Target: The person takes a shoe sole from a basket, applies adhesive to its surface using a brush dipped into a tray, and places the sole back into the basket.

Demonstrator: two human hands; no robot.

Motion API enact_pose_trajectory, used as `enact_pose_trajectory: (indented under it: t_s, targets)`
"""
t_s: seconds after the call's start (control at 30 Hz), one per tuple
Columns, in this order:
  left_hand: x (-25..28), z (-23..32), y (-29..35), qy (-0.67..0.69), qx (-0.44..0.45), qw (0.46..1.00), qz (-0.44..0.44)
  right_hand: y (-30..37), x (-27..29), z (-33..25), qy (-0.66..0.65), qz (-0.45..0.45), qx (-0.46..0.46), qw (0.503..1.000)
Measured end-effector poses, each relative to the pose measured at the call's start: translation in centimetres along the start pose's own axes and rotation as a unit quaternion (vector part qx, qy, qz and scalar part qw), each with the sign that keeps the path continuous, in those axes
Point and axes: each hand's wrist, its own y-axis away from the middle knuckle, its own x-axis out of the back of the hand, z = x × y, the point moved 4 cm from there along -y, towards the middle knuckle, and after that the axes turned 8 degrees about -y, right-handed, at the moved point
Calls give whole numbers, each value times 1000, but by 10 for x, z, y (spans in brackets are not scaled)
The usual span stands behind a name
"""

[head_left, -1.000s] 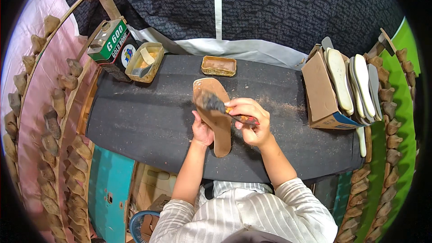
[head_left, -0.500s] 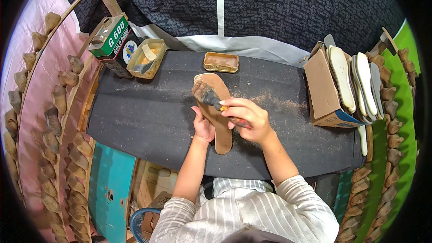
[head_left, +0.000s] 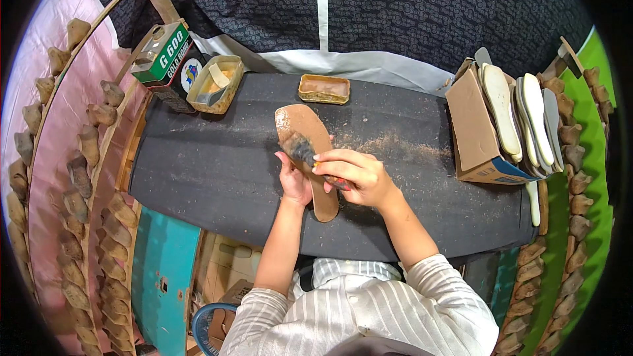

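Head view: left hand (head_left: 293, 181) steadies a tan insole (head_left: 307, 151) lying lengthwise away, right hand (head_left: 356, 175) closed around a brush (head_left: 304, 151) across it.

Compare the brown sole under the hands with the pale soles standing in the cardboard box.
The brown sole lies flat on the dark table; the pale soles stand on edge in the cardboard box. One is tan and single, the others whitish and several. All share a foot-shaped outline.

The brush (head_left: 302, 149) has travelled up the tan sole (head_left: 310, 158), from about its middle a second ago toward the upper, toe part of the frame. The right hand (head_left: 356, 177) driving it has shifted slightly left and up, its fingers now stretched over the sole.
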Motion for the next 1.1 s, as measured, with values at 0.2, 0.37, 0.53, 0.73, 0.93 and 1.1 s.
enact_pose_trajectory:
  t_s: [0.2, 0.37, 0.53, 0.73, 0.93, 1.1]
  targets:
    - [1, 4, -2, -30, -34, 999, -15, 5, 6, -1, -24, -27, -1, 999]
    - [-3, 2, 0, -15, -22, 1000, 3, -1, 1, -1, 33, 26, -3, 999]
    - [15, 1, -1, -5, -30, 998, -47, 1, 6, -5, -23, -57, -8, 998]
    - [-2, 2, -2, -9, -39, 999, 30, 3, 7, -1, -5, 24, 2, 1000]
    - [13, 6, -2, -52, -38, 998, -12, 4, 9, -2, -25, -102, -36, 994]
    - [0, 6, -2, -8, -47, 998, 43, 2, 9, 0, -16, -35, -20, 999]
